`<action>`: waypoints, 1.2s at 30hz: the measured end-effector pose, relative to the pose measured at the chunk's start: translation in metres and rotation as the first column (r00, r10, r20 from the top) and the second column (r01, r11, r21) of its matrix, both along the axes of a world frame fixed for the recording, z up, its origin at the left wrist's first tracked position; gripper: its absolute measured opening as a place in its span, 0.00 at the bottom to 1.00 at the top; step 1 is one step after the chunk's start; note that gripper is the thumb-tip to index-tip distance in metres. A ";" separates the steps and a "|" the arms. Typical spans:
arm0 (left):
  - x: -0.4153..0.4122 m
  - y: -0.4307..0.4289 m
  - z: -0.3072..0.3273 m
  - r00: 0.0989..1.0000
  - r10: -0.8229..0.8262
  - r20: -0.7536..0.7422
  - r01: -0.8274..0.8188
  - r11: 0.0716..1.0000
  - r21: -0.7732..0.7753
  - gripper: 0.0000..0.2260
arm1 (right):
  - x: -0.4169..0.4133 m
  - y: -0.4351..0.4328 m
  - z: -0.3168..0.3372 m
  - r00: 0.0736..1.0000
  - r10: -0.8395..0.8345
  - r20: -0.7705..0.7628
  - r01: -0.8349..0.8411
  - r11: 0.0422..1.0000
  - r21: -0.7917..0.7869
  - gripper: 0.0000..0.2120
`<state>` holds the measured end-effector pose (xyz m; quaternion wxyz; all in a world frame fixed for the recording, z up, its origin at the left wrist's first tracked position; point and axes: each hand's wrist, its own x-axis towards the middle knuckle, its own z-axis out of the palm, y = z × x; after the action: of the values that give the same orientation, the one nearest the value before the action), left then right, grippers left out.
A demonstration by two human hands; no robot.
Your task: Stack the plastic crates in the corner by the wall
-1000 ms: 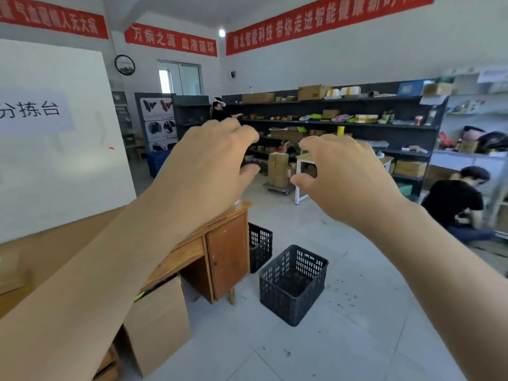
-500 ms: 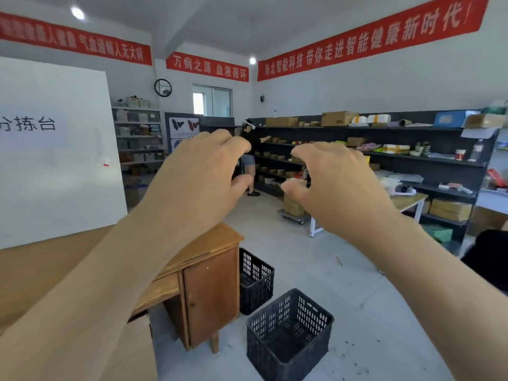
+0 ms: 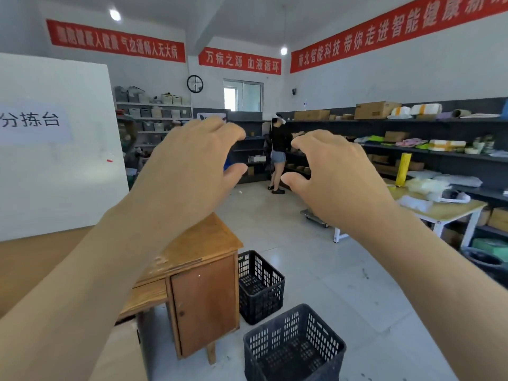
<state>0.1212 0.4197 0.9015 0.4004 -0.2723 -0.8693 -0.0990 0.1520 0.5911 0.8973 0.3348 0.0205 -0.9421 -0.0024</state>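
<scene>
Lower now — two crates (image 3: 259, 287) (image 3: 294, 345) (both black)

The bottom edge cuts off the near crate (image 3: 294, 350). The desk (image 3: 203, 298) hides part of the far crate (image 3: 261, 287). The left banner (image 3: 82, 37) is blurred. Goods on the shelf (image 3: 412, 121) are too small to tell.

Grey floor (image 3: 343, 284) w/ near crate (image 3: 277, 325), far crate (image 3: 259, 287) — plus wooden desk (image 3: 204, 301).

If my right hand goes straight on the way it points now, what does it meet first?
Nothing close: the right hand points into open air; far beyond stands a person at dark shelves, though depth is unclear.
</scene>
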 end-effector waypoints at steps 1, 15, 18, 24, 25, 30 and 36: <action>-0.009 0.008 -0.001 1.000 0.003 -0.005 -0.003 1.000 0.012 0.19 | -0.009 0.009 0.001 1.000 0.003 -0.001 -0.003 1.000 0.011 0.22; -0.101 0.139 0.007 0.985 0.166 -0.042 -0.163 0.985 0.053 0.18 | -0.129 0.146 0.004 0.985 0.170 -0.034 -0.169 0.985 0.029 0.21; -0.107 0.177 0.000 0.967 0.254 -0.038 -0.251 0.966 0.063 0.18 | -0.147 0.187 0.002 0.967 0.252 -0.021 -0.251 0.967 0.044 0.22; -0.122 0.266 -0.013 0.925 0.379 0.013 -0.378 0.920 0.107 0.18 | -0.186 0.274 -0.004 0.931 0.361 0.054 -0.363 0.931 0.035 0.22; -0.126 0.278 -0.014 0.918 0.395 0.016 -0.395 0.913 0.100 0.18 | -0.194 0.284 -0.005 0.928 0.368 0.060 -0.370 0.929 0.030 0.21; -0.150 0.316 -0.023 0.878 0.474 0.067 -0.478 0.877 0.056 0.18 | -0.232 0.316 -0.014 0.894 0.441 0.079 -0.442 0.897 -0.009 0.19; -0.196 0.334 -0.024 0.865 0.495 0.077 -0.499 0.865 0.049 0.18 | -0.279 0.333 -0.020 0.874 0.481 0.077 -0.481 0.877 -0.019 0.20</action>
<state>-0.0748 0.7535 0.8771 0.3942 -0.0223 -0.9182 -0.0301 -0.1273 0.9240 0.8775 0.2873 0.2538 -0.9200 0.0814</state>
